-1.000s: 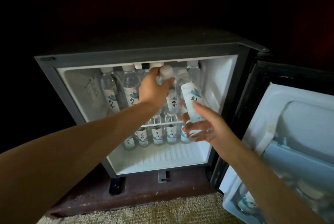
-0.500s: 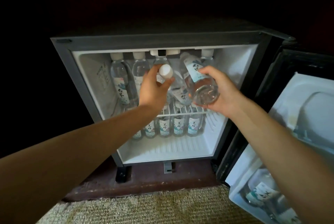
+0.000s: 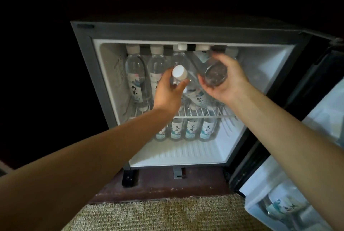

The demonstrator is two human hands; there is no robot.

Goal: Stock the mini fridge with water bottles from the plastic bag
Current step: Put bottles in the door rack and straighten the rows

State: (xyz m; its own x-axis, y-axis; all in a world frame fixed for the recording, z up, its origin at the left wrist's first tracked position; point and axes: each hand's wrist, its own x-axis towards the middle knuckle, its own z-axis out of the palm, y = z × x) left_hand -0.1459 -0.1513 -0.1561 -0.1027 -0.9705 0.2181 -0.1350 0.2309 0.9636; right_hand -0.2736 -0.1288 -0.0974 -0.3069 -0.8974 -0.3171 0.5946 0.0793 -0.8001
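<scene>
The left grip (image 3: pixel 168 91) pinched a tilted bottle (image 3: pixel 198 97) just below its white cap (image 3: pixel 179 72) and the right grip (image 3: pixel 226 83) curled round a second bottle (image 3: pixel 216 74) — base toward the camera — both over the wire shelf (image 3: pixel 204 114) inside the open mini fridge (image 3: pixel 104 85), beside upright bottles (image 3: pixel 135 74).
</scene>
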